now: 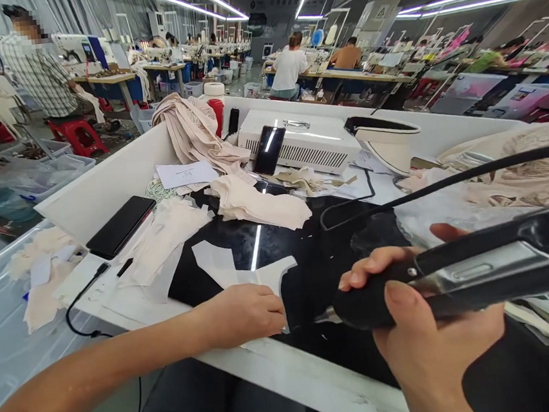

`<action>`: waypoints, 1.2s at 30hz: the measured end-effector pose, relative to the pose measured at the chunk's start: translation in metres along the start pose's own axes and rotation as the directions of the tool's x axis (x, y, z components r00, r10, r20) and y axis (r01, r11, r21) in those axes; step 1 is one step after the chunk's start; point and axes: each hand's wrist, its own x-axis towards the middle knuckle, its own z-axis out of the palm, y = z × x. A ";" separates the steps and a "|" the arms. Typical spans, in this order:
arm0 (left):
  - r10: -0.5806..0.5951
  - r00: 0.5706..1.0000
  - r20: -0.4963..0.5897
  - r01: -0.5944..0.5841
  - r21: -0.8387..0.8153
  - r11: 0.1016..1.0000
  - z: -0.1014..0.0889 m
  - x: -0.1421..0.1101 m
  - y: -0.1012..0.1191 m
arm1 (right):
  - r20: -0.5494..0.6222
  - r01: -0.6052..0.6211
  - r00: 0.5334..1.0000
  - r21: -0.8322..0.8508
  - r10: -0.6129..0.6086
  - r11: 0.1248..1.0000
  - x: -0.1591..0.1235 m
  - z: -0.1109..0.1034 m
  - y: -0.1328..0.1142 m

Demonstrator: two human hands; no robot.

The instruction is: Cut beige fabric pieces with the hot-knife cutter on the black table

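My left hand (253, 313) is closed, fingers together, at the near end of a thin white fabric piece (214, 260). That piece has curved edges and lies flat on a glossy black board (322, 253). In my right hand (425, 327) is a black corded handheld cutter (484, 263) with a metal lever on its side. Its narrow metal tip points left, close to my left fingers and low over the board; I cannot tell whether it touches. Part of the fabric is hidden under my left hand.
Beige fabric pieces (259, 201) lie beyond the white one, and more (165, 233) to the left. A black phone (121, 227) rests at the left edge; another phone (270, 149) leans on a white machine (299, 137). A thick black cord (475, 170) crosses the right side.
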 end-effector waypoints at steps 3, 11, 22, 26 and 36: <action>0.028 0.999 0.045 -0.031 0.075 0.997 -0.002 0.001 0.002 | 0.054 0.002 0.999 0.086 -0.006 0.996 -0.016 0.007 -0.003; -0.126 0.992 0.023 0.126 -0.035 0.991 0.003 -0.001 0.009 | 0.027 -0.002 1.000 0.181 -0.003 0.983 -0.038 0.021 -0.004; -0.315 0.949 0.029 0.311 -0.280 0.908 0.008 0.001 0.007 | -0.075 0.037 0.997 0.120 -0.028 0.992 -0.028 0.028 0.001; -0.313 0.949 0.027 0.306 -0.302 0.903 0.008 0.000 0.007 | -0.094 0.048 0.995 0.123 -0.037 0.991 -0.028 0.029 0.001; -0.263 0.965 -0.001 0.250 -0.313 0.916 0.012 -0.003 0.004 | -0.096 0.021 0.995 0.084 -0.013 0.996 -0.030 0.032 0.002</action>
